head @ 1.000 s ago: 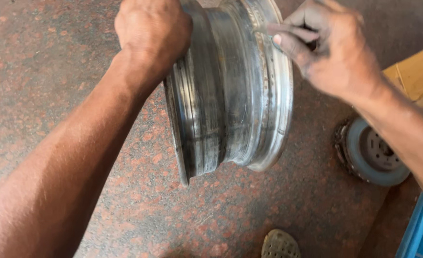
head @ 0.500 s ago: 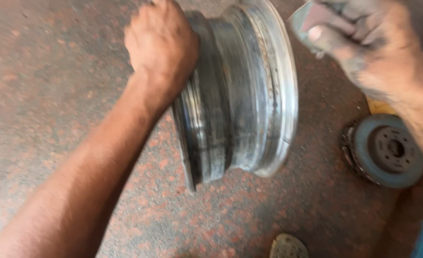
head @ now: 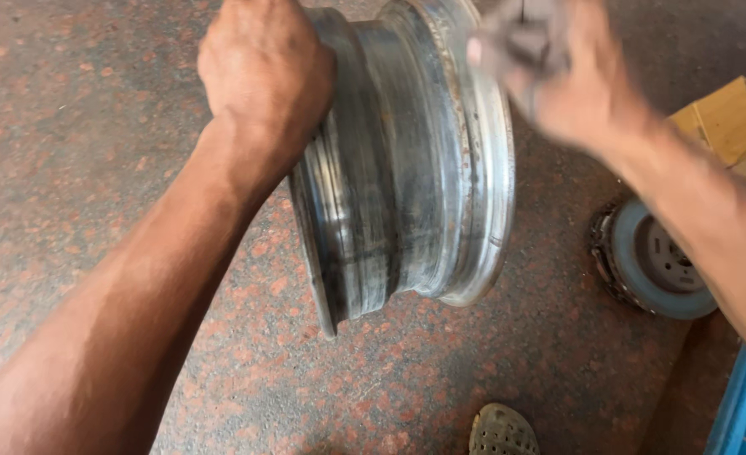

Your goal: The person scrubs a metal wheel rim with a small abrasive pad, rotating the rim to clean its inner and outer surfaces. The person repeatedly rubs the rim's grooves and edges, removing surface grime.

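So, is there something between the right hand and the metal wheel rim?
Nothing visible stands between them. The right hand, blurred, is at the outer lip of the wheel rim, apparently holding a small grey piece. The left hand grips the other edge.

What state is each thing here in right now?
Metal wheel rim: upright on edge on the floor, worn and scuffed.
Left hand: gripping the rim's top edge.
Right hand: blurred, at the rim's outer lip, holding something grey.
Round grey disc: lying flat.
Cardboard box: open.
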